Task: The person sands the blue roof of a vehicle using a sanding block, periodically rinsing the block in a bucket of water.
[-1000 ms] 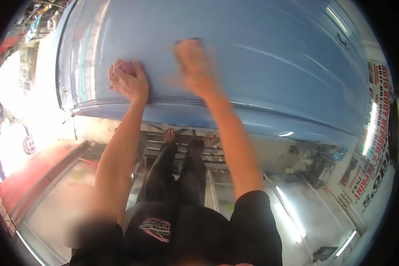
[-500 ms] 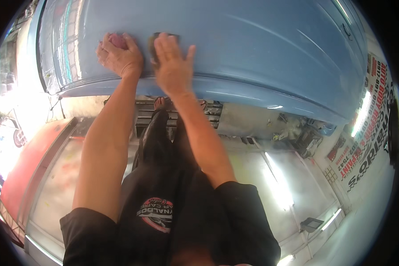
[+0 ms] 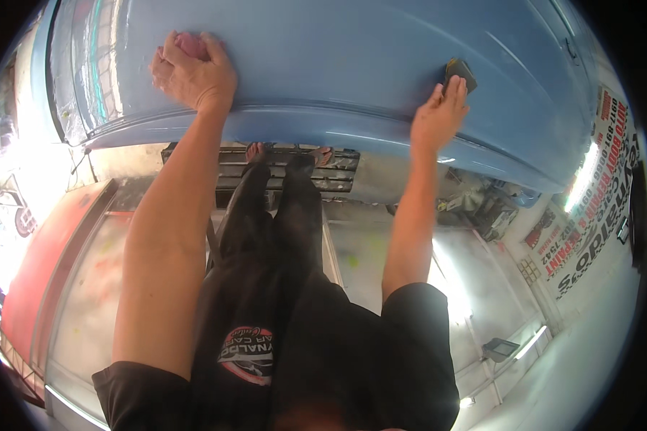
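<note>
Left hand (image 3: 194,77) curled around pink wad (image 3: 191,44), right hand (image 3: 438,121) gripping dark block (image 3: 461,70), both over blue vehicle panel (image 3: 331,57)

Blue curved panel (image 3: 338,43), glossy, spreads beneath and beyond both hands. Dark block (image 3: 464,72), yellow at one edge, lies on it under right hand (image 3: 442,115) fingertips. Pink pad (image 3: 192,45) within left hand (image 3: 194,75) grasp, at panel; underside hidden. Grooved seam (image 3: 323,109) passes beneath wrists.
</note>
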A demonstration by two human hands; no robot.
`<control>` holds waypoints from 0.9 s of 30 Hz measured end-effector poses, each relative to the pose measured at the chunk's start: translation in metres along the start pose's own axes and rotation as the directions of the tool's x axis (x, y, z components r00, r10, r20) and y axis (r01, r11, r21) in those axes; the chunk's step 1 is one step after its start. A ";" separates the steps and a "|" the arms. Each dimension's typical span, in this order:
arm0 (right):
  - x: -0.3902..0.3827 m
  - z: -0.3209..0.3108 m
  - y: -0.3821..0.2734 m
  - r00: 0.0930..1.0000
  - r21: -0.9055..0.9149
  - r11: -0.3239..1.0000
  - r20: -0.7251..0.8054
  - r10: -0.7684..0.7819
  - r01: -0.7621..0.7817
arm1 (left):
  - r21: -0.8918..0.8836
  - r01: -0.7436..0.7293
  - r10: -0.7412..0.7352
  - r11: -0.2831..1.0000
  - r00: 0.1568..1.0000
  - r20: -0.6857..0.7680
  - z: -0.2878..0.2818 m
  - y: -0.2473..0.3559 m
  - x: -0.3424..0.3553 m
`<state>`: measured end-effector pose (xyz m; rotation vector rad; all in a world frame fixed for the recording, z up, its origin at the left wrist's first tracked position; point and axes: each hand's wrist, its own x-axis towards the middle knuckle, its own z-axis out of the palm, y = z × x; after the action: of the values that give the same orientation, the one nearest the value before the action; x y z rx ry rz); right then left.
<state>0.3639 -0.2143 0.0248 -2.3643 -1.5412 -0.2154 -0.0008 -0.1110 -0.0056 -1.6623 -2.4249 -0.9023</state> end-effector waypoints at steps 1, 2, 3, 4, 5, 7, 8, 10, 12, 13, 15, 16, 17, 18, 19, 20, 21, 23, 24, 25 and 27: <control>-0.012 0.005 -0.023 1.000 0.055 0.998 0.002 0.021 -0.021 | 0.006 0.006 -0.006 1.000 1.000 -0.004 0.000 0.001 0.001; -0.029 0.011 -0.063 0.999 0.109 0.993 0.001 0.042 -0.042 | 0.010 0.012 -0.012 1.000 1.000 -0.009 0.000 0.003 -0.001; -0.054 0.027 -0.096 0.986 0.594 0.787 0.087 0.145 -0.168 | -0.016 0.019 -0.019 1.000 1.000 0.006 0.003 0.011 -0.003; -0.068 0.034 -0.132 0.992 0.635 0.763 0.091 0.086 -0.125 | -0.029 0.027 -0.026 0.999 1.000 0.015 0.004 0.010 -0.002; -0.082 0.039 -0.171 0.995 0.677 0.731 0.095 0.025 -0.083 | -0.043 0.034 -0.033 0.999 0.999 0.025 0.003 0.009 -0.001; -0.076 0.030 -0.181 0.945 0.279 0.915 0.063 -0.320 0.291 | 0.005 0.079 -0.079 0.997 0.996 0.042 -0.002 -0.003 0.004; -0.067 0.028 -0.158 0.884 0.256 0.864 0.068 -0.463 0.433 | 0.029 0.102 -0.104 0.994 0.993 0.053 -0.003 -0.006 0.004; -0.042 0.020 -0.090 0.828 0.057 0.834 0.097 -0.552 0.549 | 0.028 0.096 -0.097 0.995 0.994 0.048 -0.006 -0.007 0.006; 0.004 0.001 0.008 0.989 0.217 0.976 0.138 -0.053 0.022 | 0.035 0.096 -0.097 0.995 0.994 0.050 -0.009 -0.008 0.005; 0.016 -0.003 0.076 0.999 0.020 0.998 -0.005 0.054 -0.054 | -0.007 0.089 -0.088 0.996 0.993 0.077 -0.007 0.008 0.002; 0.011 0.007 0.086 0.992 -0.251 0.961 -0.079 0.097 -0.114 | -0.005 0.085 -0.085 0.996 0.992 0.090 -0.005 0.015 -0.001; -0.004 0.015 0.015 0.998 -0.333 0.941 -0.002 0.066 -0.063 | 0.030 0.091 -0.093 0.995 0.993 0.071 -0.003 0.002 0.002; -0.026 0.017 -0.057 0.997 0.123 0.992 -0.082 0.007 0.003 | 0.051 0.093 -0.096 0.994 0.993 0.061 0.001 -0.004 0.003; -0.051 0.043 -0.086 0.998 0.040 0.998 -0.030 -0.056 0.057 | 0.034 0.102 -0.104 0.994 0.991 0.079 0.005 0.007 0.000; -0.072 0.033 -0.140 0.983 0.272 0.951 0.065 -0.171 0.147 | 0.058 0.124 -0.128 0.991 0.989 0.080 0.002 -0.001 0.002; -0.074 0.036 -0.143 0.956 0.229 0.936 0.059 -0.289 0.268 | 0.064 0.141 -0.146 0.988 0.985 0.095 0.000 -0.003 0.003; -0.080 0.041 -0.138 0.915 0.176 0.907 0.070 -0.398 0.381 | 0.065 0.137 -0.143 0.988 0.985 0.097 -0.001 -0.006 0.004; -0.061 0.039 -0.108 0.922 0.145 0.918 0.068 -0.381 0.369 | 0.082 0.151 -0.158 0.985 0.984 0.077 -0.003 -0.015 0.008; -0.027 0.027 -0.065 0.966 0.167 0.955 0.048 -0.255 0.244 | 0.079 0.164 -0.169 0.983 0.984 0.061 -0.003 -0.016 0.010; 0.006 0.022 -0.004 0.964 -0.039 0.991 0.242 -0.112 0.125 | 0.070 0.166 -0.170 0.984 0.984 0.059 -0.002 -0.010 0.009; 0.045 -0.002 0.055 0.991 0.166 0.977 0.006 0.137 -0.136 | 0.053 0.136 -0.140 0.989 0.988 0.068 0.003 -0.008 0.005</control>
<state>0.4323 -0.1966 0.0305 -2.3231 -1.3320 -0.0587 -0.0090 -0.1076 -0.0093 -1.5529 -2.6147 -0.8065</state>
